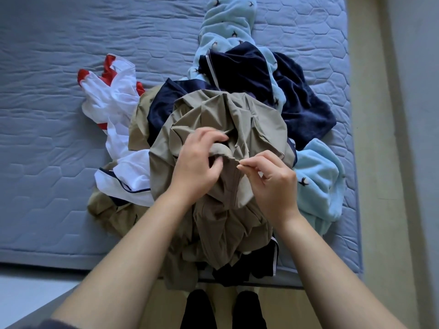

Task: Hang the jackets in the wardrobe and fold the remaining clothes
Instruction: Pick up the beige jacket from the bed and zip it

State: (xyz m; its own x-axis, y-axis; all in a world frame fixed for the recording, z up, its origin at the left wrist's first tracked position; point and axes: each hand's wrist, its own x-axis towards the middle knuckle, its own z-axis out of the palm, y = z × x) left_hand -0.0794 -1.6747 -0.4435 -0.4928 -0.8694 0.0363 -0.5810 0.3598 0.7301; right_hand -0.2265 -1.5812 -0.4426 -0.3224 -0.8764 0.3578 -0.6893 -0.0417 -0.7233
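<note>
Atop the heap on the blue mattress (59,91), both hands are into the khaki jacket (213,110), which crowns the pile and spills toward the person over the bed's near edge. The left hand (197,162) has its fingers curled round a rolled fold of the cloth. The right hand (273,184), just beside it, pinches that same edge between thumb and fingertip. The edge runs crosswise from hand to hand, with the jacket's bulk trailing below both grips. A straight lift looks the likely call, though a navy garment (242,70) and a white-and-red top (107,91) lie tucked underneath.
</note>
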